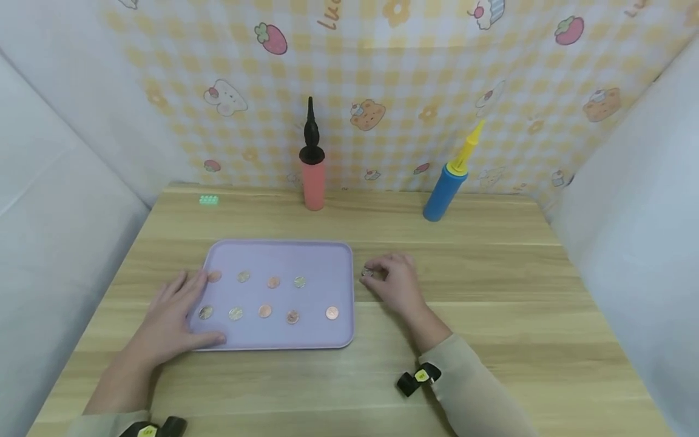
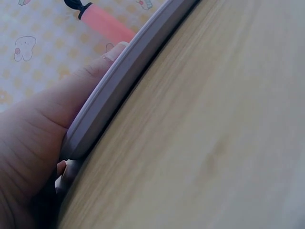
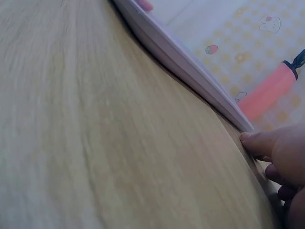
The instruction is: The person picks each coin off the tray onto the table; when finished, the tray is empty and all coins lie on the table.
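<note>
A small, silver-coloured round coin (image 1: 368, 272) is pinched between thumb and forefinger of the right hand (image 1: 395, 285), just beyond the right edge of the pale-purple rectangular tray (image 1: 324, 261). Nine coppery and silvery coins (image 1: 264, 311) are spread in two rows on the tray. The left hand (image 1: 172, 318) is laid with fingers spread at its left edge, thumb near the near-left corner. The pinched coin is best held lightly by its rim, the tray kept flat. On the yellow-checked cloth (image 1: 404, 79), "luc" can be read, cut off; the yellow wrist labels (image 1: 422, 376) are too small to be read.
</note>
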A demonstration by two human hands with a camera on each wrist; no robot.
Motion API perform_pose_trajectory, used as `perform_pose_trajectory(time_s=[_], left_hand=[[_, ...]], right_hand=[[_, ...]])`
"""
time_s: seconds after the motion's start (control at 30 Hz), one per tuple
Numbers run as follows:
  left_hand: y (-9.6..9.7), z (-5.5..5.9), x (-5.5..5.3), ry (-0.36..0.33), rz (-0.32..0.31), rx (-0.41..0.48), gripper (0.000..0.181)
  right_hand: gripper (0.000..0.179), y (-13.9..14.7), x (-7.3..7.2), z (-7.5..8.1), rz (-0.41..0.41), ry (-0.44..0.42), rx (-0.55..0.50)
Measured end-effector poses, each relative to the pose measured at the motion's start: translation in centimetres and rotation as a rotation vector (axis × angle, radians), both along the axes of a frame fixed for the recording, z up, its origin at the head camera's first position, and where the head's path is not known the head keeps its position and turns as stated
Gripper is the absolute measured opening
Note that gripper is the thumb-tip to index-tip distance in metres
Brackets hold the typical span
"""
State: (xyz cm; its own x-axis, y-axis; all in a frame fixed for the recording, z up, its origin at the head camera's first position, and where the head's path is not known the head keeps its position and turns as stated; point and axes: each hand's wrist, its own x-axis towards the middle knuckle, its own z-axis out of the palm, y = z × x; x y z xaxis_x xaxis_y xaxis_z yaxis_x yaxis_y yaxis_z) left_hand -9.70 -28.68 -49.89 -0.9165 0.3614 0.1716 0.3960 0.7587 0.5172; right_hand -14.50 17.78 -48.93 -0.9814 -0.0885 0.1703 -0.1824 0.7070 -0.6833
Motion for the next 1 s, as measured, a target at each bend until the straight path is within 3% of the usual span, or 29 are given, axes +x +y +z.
perform_pose_trajectory(time_s=[1.0], left_hand=[[-0.12, 0.11, 0.37, -0.026, 0.021, -0.003, 0.140]], right_hand=[[0.024, -0.36, 0.55, -0.98, 0.002, 0.131, 0.046]])
